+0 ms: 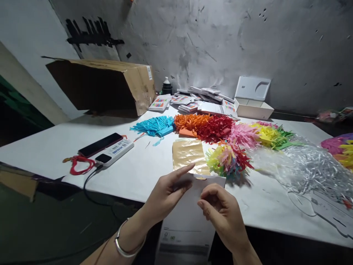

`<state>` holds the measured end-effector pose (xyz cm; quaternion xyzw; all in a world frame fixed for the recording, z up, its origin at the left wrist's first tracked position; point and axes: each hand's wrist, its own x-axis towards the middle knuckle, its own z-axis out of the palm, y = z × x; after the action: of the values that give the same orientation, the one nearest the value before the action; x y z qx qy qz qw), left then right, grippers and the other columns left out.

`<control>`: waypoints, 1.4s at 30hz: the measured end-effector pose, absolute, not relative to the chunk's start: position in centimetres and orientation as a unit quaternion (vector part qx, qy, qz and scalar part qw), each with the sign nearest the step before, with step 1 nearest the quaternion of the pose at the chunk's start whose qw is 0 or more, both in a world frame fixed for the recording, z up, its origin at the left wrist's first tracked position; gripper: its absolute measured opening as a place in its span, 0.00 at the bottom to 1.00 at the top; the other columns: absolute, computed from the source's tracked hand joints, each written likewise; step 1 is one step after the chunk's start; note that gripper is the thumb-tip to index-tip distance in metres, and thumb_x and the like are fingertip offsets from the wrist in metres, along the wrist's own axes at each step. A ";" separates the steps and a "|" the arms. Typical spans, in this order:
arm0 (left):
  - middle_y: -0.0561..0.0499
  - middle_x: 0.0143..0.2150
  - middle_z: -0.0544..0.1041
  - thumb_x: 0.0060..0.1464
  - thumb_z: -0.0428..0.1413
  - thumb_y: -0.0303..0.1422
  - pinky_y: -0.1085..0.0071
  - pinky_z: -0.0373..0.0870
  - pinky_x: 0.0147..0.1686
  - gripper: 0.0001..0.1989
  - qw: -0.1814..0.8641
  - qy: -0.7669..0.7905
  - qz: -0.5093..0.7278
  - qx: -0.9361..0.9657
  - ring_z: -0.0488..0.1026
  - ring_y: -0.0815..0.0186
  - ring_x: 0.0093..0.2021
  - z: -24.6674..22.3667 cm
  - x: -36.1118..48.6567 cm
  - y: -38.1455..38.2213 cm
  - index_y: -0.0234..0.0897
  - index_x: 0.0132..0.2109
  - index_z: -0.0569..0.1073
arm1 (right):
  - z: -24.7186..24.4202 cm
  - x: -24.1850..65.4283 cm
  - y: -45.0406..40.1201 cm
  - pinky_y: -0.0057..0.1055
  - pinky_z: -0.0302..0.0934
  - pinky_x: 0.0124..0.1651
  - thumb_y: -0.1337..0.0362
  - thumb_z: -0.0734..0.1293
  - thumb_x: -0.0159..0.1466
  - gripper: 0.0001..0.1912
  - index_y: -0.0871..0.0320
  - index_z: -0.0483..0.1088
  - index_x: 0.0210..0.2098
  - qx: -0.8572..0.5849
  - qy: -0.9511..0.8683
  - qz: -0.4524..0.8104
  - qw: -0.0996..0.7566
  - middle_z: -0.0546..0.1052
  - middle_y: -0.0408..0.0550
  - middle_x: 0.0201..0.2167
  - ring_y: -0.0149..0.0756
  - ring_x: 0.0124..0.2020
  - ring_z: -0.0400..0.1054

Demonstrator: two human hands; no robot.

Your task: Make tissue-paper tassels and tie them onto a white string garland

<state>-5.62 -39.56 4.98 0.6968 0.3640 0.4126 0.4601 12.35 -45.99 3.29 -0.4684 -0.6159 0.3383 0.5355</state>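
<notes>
A flat white box (190,213) with small print near its lower end stands at the table's front edge, between my hands. From behind its top edge rises gold foil paper (190,154). My left hand (172,191) is at the box's upper left, its index finger and thumb stretched out and apart; it wears a silver bangle (129,241). In front of the box's right side, my right hand (222,213) has its fingers curled and the thumb close to the index finger. Whatever that pinch may hold is hidden. Behind it lies a multicoloured bundle of paper fringe (230,158).
Fringe bundles in blue (154,126), orange (190,123) and red (216,128) lie across the white table (149,165). Silver shreds (317,165) spread rightward. Printed boxes (190,99), an open white box (253,106), a carton (138,88), a phone (100,144) and a power bank (115,151) surround them.
</notes>
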 end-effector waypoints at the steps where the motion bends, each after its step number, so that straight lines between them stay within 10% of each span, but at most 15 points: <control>1: 0.49 0.41 0.81 0.58 0.57 0.31 0.73 0.76 0.41 0.25 0.459 0.363 0.411 0.699 0.76 0.66 0.38 4.9 -5.7 -39.5 0.36 0.63 0.71 | 3.3 12.2 -45.9 0.23 0.61 0.25 0.63 0.67 0.66 0.05 0.57 0.70 0.33 -0.470 -0.624 0.324 0.534 0.70 0.42 0.28 0.28 0.25 0.65; 24: 0.51 0.34 0.79 0.60 0.54 0.30 0.77 0.73 0.34 0.24 0.433 0.341 0.412 0.726 0.72 0.69 0.31 4.3 -5.5 -39.5 0.36 0.63 0.71 | 2.2 10.4 -45.5 0.25 0.66 0.38 0.71 0.63 0.69 0.05 0.57 0.69 0.37 -0.527 -0.649 0.025 0.548 0.74 0.44 0.32 0.31 0.34 0.71; 28: 0.52 0.33 0.79 0.60 0.54 0.29 0.77 0.74 0.33 0.24 0.438 0.336 0.420 0.720 0.72 0.70 0.30 4.1 -5.5 -39.4 0.36 0.63 0.71 | 1.5 10.7 -45.5 0.27 0.66 0.36 0.64 0.64 0.70 0.03 0.57 0.68 0.40 -0.579 -0.631 -0.015 0.515 0.74 0.44 0.31 0.33 0.31 0.72; 32: 0.51 0.37 0.80 0.59 0.55 0.29 0.77 0.76 0.36 0.24 0.444 0.344 0.428 0.708 0.75 0.70 0.31 4.1 -5.6 -39.6 0.38 0.63 0.71 | 1.0 11.6 -45.1 0.40 0.68 0.43 0.46 0.67 0.65 0.22 0.58 0.66 0.45 -0.661 -0.561 -0.093 0.490 0.74 0.52 0.38 0.45 0.41 0.72; 36: 0.46 0.51 0.81 0.59 0.56 0.29 0.71 0.77 0.47 0.24 0.457 0.322 0.427 0.711 0.79 0.62 0.46 4.1 -5.5 -39.9 0.38 0.62 0.72 | 1.1 11.9 -44.6 0.48 0.65 0.56 0.41 0.70 0.59 0.39 0.57 0.58 0.61 -0.637 -0.558 -0.014 0.531 0.69 0.59 0.55 0.50 0.57 0.65; 42: 0.47 0.44 0.83 0.57 0.58 0.33 0.74 0.79 0.37 0.23 0.485 0.368 0.425 0.670 0.80 0.63 0.39 4.5 -4.9 -40.0 0.36 0.59 0.75 | 0.6 11.7 -44.6 0.43 0.69 0.53 0.55 0.67 0.67 0.24 0.52 0.62 0.60 -0.600 -0.514 0.108 0.603 0.71 0.54 0.53 0.43 0.51 0.69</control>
<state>-4.93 -40.05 4.45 0.6698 0.3683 0.4245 0.4852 11.72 -44.60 0.64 -0.6000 -0.5143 0.1078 0.6032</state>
